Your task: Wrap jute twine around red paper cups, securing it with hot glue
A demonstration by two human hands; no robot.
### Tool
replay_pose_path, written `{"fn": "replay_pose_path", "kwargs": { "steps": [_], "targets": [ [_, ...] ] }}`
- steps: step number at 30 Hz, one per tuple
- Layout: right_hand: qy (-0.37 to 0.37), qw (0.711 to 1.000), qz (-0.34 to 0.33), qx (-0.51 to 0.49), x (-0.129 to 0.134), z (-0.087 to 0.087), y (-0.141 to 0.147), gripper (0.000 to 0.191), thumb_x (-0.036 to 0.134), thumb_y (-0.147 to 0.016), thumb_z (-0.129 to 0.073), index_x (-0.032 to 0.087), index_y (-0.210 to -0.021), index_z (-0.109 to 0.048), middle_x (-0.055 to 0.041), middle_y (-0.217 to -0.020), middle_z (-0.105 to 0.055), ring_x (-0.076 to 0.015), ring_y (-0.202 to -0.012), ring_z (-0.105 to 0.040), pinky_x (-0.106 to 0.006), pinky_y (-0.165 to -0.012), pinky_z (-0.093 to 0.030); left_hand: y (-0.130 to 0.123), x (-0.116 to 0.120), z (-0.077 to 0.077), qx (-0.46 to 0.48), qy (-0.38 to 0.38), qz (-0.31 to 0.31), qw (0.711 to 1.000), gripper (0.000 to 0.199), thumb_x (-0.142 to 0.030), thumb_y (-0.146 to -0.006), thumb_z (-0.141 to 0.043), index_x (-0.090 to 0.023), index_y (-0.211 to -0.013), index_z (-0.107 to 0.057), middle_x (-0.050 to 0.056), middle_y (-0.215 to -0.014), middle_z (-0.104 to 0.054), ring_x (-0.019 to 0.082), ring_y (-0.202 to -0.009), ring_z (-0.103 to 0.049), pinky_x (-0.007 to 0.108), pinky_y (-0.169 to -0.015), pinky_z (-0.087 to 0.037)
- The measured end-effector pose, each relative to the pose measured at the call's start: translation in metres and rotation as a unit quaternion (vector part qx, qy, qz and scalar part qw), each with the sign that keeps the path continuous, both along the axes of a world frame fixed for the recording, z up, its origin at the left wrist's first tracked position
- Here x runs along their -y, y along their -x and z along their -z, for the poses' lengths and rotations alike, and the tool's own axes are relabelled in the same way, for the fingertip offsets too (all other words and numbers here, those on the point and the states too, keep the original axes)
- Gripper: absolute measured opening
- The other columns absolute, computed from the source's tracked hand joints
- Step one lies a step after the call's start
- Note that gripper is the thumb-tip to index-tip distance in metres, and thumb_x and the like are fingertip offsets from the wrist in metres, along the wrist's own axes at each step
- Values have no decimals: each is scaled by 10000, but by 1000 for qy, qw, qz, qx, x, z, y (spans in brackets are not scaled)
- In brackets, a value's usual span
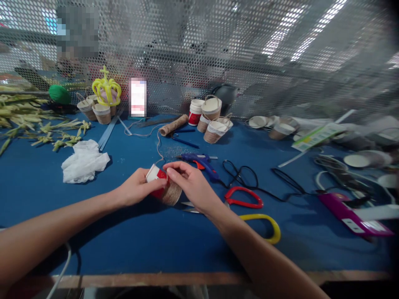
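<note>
Tilted above the blue table is a red and white paper cup (158, 193), its lower part wrapped in brown twine (172, 194). My left hand (139, 186) is closed around the cup near its rim, thumb pressed on the side. My right hand (186, 179) pinches the twine against the cup's side with thumb and forefinger. From the cup the strand runs back to a twine roll (173, 125). Just right of my right hand lie scissors (245, 197) with one red and one yellow handle. Behind it rests a blue hot glue gun (202, 162).
Twine-covered cups (215, 128) stand at the back, more at left under a yellow crown (106, 89). A crumpled white cloth (84, 162) and dried plant strips (28, 112) lie left. At right are cables and a purple power strip (352, 216). A perforated metal screen (187, 58) closes the back.
</note>
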State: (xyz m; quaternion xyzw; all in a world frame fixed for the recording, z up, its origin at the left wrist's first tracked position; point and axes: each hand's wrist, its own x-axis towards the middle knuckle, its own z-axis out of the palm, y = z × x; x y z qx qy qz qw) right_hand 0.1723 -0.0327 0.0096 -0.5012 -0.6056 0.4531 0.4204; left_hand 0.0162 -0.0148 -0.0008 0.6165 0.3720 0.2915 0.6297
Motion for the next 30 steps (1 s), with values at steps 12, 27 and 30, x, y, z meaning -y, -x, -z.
{"fn": "replay_pose_path", "kwargs": {
  "steps": [12,27,30],
  "targets": [
    [43,999,-23,10,3,-4,-17,380,306,-740,-554,165,-1076,-448,-106,-1030,-573,-186,-838,-598,-367,-746,-486,4,-14,0,187,153,-50,969,219,-148,-536,-620,-126,-751,-658,20,-675,-661,133,-599,-567,224,-586,-412],
    [-11,996,86,-24,-4,0,-29,396,365,-708,-603,193,-1033,-454,-94,-1010,-579,-190,-860,-587,-392,-765,-489,9,-34,5,174,10,-228,958,109,-220,-657,-624,-117,-664,-589,-11,-579,-596,75,-530,-506,215,-566,-393],
    [-5,996,83,-27,-3,0,-28,398,364,-707,-602,191,-1033,-454,-94,-1009,-581,-191,-865,-584,-397,-771,-485,9,-34,4,138,-7,-231,963,123,-221,-642,-632,-119,-615,-568,-19,-540,-570,72,-516,-485,208,-539,-370]
  ]
}}
